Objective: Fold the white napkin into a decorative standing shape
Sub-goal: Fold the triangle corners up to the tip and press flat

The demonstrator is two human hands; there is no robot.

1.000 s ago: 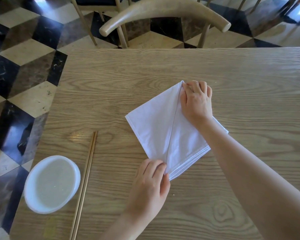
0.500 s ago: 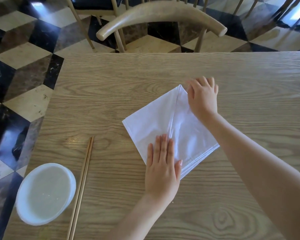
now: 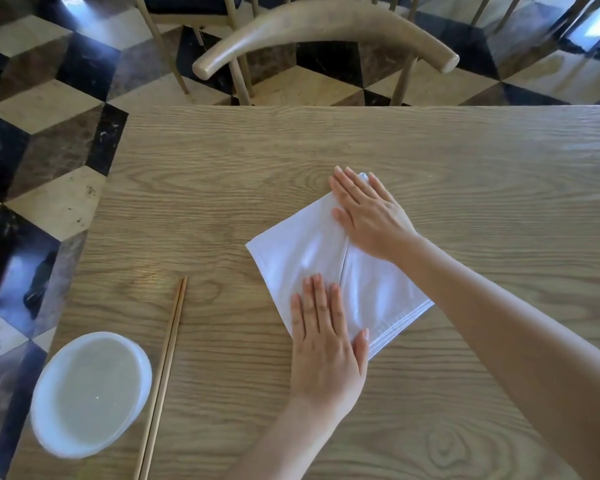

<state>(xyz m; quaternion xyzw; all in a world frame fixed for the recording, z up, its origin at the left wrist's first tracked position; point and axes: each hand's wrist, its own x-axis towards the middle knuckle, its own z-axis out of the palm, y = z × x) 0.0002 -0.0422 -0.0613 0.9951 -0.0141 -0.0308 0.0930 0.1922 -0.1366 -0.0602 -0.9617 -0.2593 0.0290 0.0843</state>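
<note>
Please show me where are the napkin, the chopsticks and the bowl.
napkin [image 3: 298, 247]: head view, on its bare left flap.
chopsticks [image 3: 168, 351]: head view, on the middle of the pair.
bowl [image 3: 142, 355]: head view, on its right rim.

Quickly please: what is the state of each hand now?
Left hand: open, flat on the white napkin, holding nothing.
Right hand: open, flat on the napkin.

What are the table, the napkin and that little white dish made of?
The table looks like pale oak-type wood or veneer with a matte finish: long wavy grain and a knot show. The napkin seems woven cloth, likely cotton: soft creases, stitched hem. The dish looks like glossy glazed ceramic, possibly plastic. The chopsticks appear to be smooth wood or bamboo.
</note>
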